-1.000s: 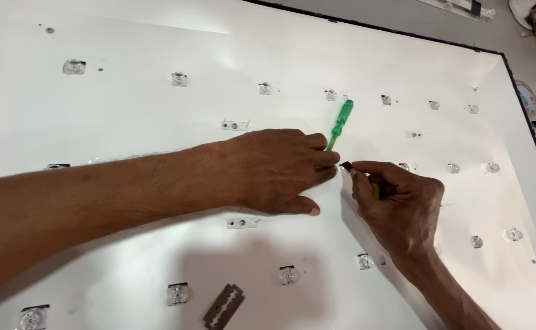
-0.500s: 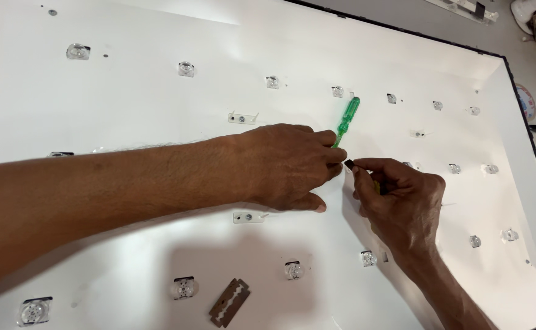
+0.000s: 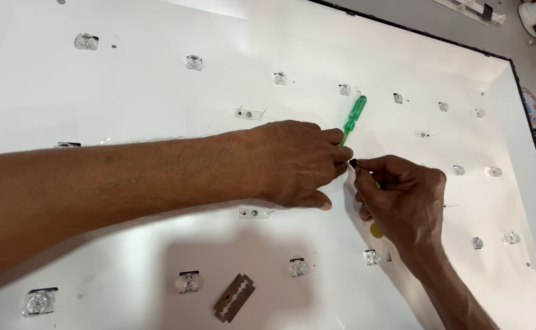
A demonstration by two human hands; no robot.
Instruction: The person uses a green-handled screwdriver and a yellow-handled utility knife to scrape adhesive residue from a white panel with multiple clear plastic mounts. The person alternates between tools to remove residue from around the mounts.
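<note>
My left hand (image 3: pixel 292 162) reaches across a large white reflector sheet (image 3: pixel 158 91) of an opened flat display panel. Its fingers close on a green-handled screwdriver (image 3: pixel 353 116), whose handle sticks up and away from the knuckles. My right hand (image 3: pixel 402 201) sits just to the right, fingertips pinching a small dark piece (image 3: pixel 353 163) against the left hand's fingertips. A yellow bit (image 3: pixel 376 230) shows under the right palm. The spot on the sheet below both sets of fingertips is hidden.
Clear lens domes (image 3: pixel 86 41) dot the sheet in rows. A rusty razor blade (image 3: pixel 233 297) lies near the front edge. Small white clips (image 3: pixel 248 113) sit left of the hands. The black panel frame (image 3: pixel 524 104) runs along the right, with clutter beyond.
The view has shifted slightly; both hands stay pressed together at the same spot, with the screwdriver handle still tilted up and right.
</note>
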